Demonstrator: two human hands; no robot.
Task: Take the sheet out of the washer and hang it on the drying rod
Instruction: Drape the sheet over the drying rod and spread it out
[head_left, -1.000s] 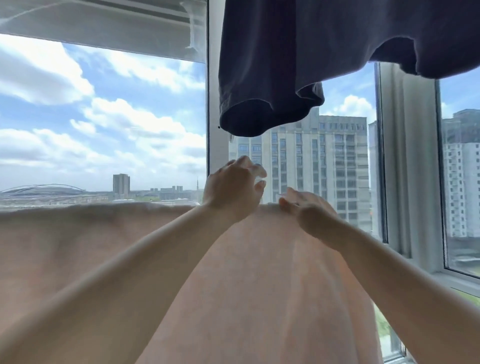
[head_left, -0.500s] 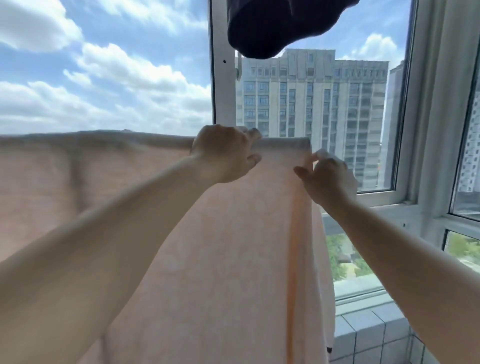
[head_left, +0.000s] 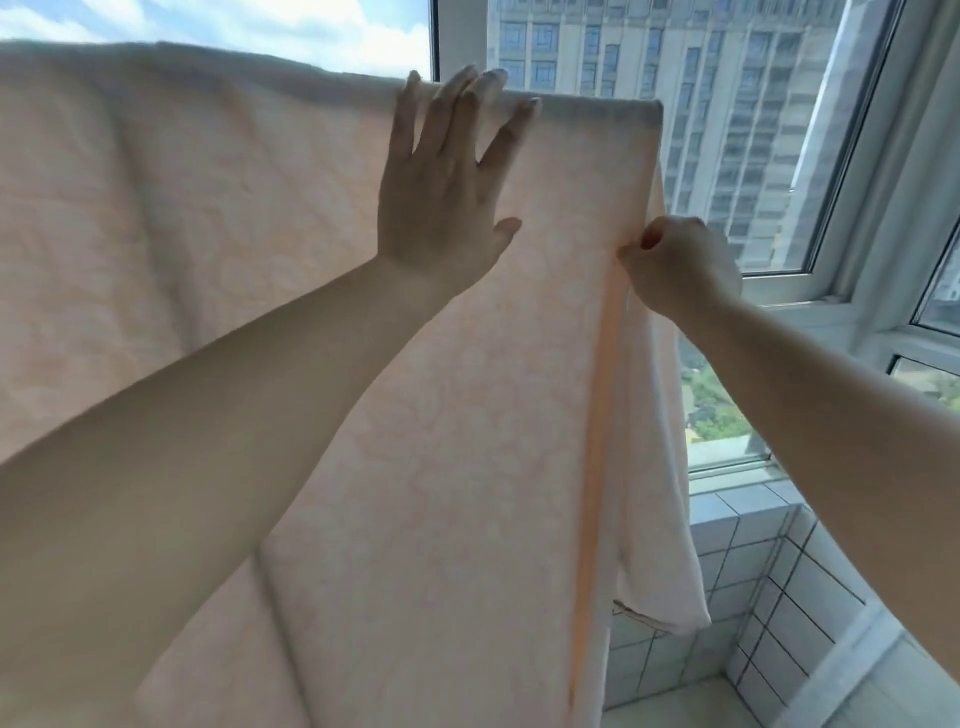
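Note:
A pale peach sheet hangs folded over the drying rod, which is hidden under its top fold, and fills most of the head view. My left hand lies flat against the sheet just below the fold, fingers straight and spread. My right hand pinches the sheet's right side edge a little lower, where an orange hem runs down. The sheet's right end hangs in loose folds below that hand.
A window with a white frame stands right behind the sheet, with tall buildings outside. A white tiled sill and wall run below it at the lower right.
My left hand has opened from a curled grip on the top fold to a flat, spread palm. My right hand has slid down the sheet's side edge. The view has tilted downward.

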